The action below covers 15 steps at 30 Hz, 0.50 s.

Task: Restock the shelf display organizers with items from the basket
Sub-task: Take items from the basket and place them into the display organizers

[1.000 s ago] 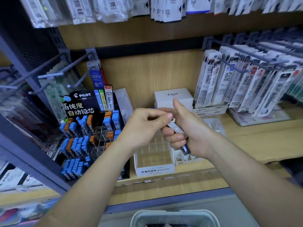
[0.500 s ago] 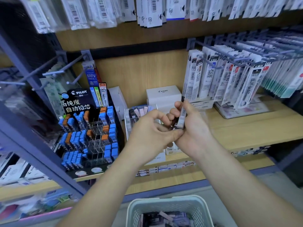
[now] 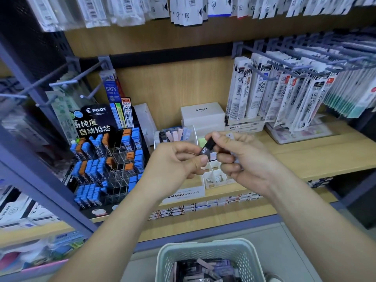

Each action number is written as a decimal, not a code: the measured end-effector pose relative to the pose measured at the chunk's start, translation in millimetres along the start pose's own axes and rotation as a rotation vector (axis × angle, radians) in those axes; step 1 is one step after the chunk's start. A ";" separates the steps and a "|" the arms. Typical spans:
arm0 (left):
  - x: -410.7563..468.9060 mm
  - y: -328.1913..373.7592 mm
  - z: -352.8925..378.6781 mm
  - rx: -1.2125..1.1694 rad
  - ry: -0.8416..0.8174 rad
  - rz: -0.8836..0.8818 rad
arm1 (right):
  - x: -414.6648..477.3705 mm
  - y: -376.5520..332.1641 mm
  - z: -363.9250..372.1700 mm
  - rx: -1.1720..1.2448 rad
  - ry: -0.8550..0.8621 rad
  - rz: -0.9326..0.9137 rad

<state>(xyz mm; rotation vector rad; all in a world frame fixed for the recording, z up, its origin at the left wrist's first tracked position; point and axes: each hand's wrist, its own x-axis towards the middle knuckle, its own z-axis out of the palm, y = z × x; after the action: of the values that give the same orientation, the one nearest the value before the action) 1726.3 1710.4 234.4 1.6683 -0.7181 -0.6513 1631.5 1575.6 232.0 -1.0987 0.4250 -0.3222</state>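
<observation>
Thumb and forefinger of the left hand (image 3: 179, 162) pinch the lower end of a black 0.5 HB lead case (image 3: 207, 147). The right hand (image 3: 246, 159), curled round spare pale cases (image 3: 230, 136), grips its top, probably passing it over for the white MONO organizer (image 3: 184, 195) just beneath. The basket (image 3: 203, 243) sits below.

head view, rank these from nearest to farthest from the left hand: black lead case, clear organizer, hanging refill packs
1. black lead case: pinched by the left hand.
2. clear organizer: just behind the hand, centre.
3. hanging refill packs: far up to the right.
</observation>
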 end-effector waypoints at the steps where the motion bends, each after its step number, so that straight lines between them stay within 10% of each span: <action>1: -0.5 -1.2 -0.8 0.020 -0.022 -0.005 | 0.2 0.9 -0.1 -0.006 0.010 -0.009; 15: -0.7 -11.8 -19.2 -0.070 0.047 -0.012 | -10.7 23.1 8.0 -0.159 0.068 0.215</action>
<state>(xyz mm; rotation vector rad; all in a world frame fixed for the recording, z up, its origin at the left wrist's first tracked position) 1741.5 1725.2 226.7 1.6198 -0.6451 -0.6362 1626.9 1596.4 215.9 -1.1873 0.6322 -0.1379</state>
